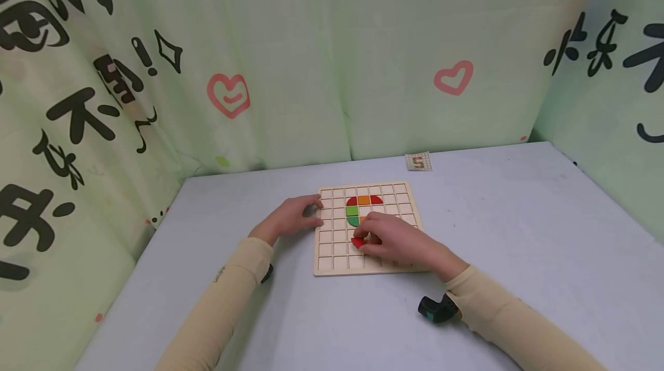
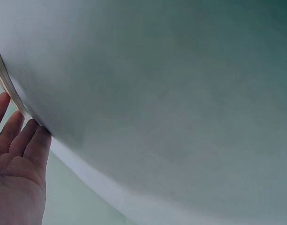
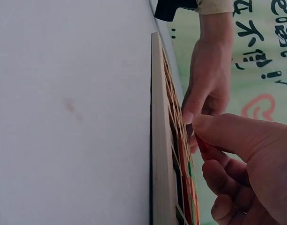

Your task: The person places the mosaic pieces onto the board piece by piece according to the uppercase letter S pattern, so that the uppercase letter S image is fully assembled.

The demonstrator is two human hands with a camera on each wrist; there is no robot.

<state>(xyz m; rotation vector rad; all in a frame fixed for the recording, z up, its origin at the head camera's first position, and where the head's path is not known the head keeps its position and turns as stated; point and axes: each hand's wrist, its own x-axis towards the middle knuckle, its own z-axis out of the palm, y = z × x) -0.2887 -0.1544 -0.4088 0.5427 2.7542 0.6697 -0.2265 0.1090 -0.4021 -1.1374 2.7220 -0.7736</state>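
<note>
A square wooden grid board (image 1: 332, 264) lies on the table. In its upper cells sit red quarter-round pieces (image 1: 376, 200), orange square pieces (image 1: 363, 200), a light green square piece (image 1: 352, 210) and a dark green rounded piece (image 1: 353, 221). My right hand (image 1: 396, 238) pinches a red piece (image 1: 358, 242) between thumb and fingers, close over the lower middle cells. My left hand (image 1: 293, 216) rests at the board's left edge, thumb and fingers touching the rim; in the left wrist view the fingertips (image 2: 42, 131) meet that edge. The right hand covers the board's lower right cells.
A small patterned card (image 1: 418, 162) marked like a 5 lies near the table's back edge. Curtains (image 1: 332, 60) with black characters and pink hearts hang behind and at both sides. A black wrist device (image 1: 437, 309) sits under the right sleeve.
</note>
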